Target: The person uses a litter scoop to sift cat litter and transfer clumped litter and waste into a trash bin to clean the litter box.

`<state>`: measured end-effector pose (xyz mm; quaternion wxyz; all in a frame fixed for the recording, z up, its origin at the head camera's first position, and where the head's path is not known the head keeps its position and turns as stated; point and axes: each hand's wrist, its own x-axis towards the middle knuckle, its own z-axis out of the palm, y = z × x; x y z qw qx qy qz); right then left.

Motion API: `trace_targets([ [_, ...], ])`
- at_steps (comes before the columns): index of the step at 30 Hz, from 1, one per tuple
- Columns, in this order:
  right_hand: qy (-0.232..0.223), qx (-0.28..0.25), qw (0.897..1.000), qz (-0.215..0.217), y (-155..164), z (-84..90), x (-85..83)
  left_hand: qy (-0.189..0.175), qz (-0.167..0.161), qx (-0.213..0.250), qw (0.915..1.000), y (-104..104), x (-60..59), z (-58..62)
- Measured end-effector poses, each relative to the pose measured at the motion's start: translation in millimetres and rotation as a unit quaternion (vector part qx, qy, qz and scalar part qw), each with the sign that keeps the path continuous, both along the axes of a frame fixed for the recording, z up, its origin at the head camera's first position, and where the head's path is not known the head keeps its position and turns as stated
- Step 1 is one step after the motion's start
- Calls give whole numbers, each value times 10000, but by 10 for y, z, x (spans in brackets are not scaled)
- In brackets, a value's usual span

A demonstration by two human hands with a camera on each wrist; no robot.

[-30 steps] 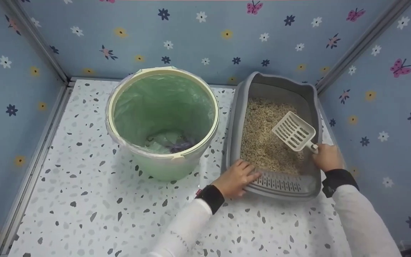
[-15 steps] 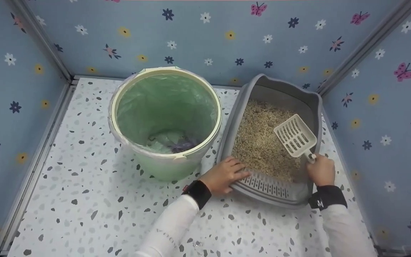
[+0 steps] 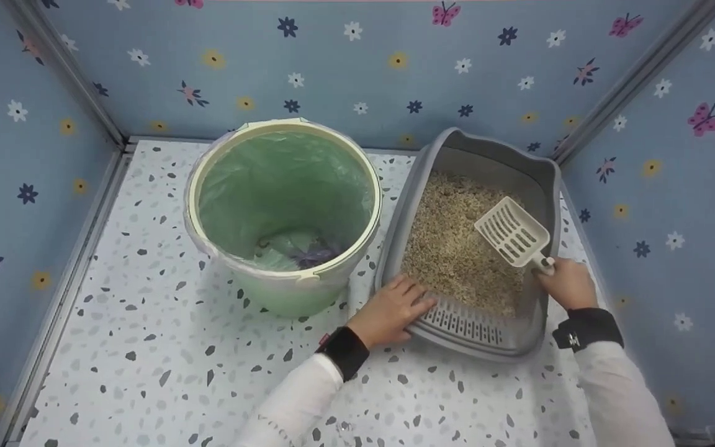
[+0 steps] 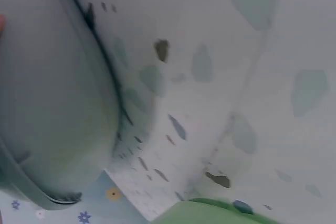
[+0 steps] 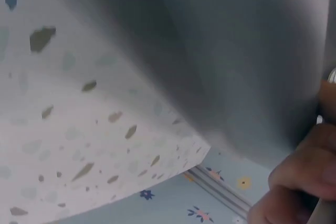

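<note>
A grey litter box (image 3: 408, 202) filled with tan pellet litter (image 3: 447, 254) stands at the right in the head view, turned a little askew. My left hand (image 3: 393, 310) grips its front left rim, fingers lying over the edge. At the opposite side, my right hand (image 3: 567, 284) holds a cream slotted litter scoop (image 3: 517, 234) by its handle. The scoop's head hangs over the litter with no clump visible on it. Curled fingers (image 5: 304, 174) appear at the lower right of the right wrist view, beside the box's outer wall (image 5: 231, 61).
A green bin (image 3: 283, 298) lined with a clear bag stands left of the box, with something purple (image 3: 315, 254) at its bottom. Flowered blue wall panels (image 3: 357, 74) enclose the back and both sides. Speckled white floor (image 3: 165, 347) spreads in front.
The litter box's front end has swung left and toward me, my left hand moving with it. The right hand still holds the scoop over the litter, its wrist having shifted slightly.
</note>
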<state>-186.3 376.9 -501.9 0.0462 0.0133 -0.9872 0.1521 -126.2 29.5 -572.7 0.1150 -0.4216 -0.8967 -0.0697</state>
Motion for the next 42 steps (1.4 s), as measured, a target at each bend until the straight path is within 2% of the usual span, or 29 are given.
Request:
trace_targets([
  [3,16,-32,9998,186,54,36,-126,-75,367,-154,9992,90,95,34],
  [7,24,44,10000,75,91,135,-312,-121,652,-421,9969,293,195,81],
  [14,-276,325,9986,-305,161,244,-572,-92,450,-811,9956,749,290,130],
  [21,-291,653,9969,-337,171,223,-680,14,341,-942,9950,1047,359,91],
  [27,-381,650,9959,-492,193,226,-680,233,454,-949,9942,1106,382,-22],
  [35,-214,559,9954,-744,85,184,-670,955,295,-723,9924,1037,322,-164],
  [42,-164,477,9937,-999,92,147,-635,959,125,-616,9934,1033,335,-169],
])
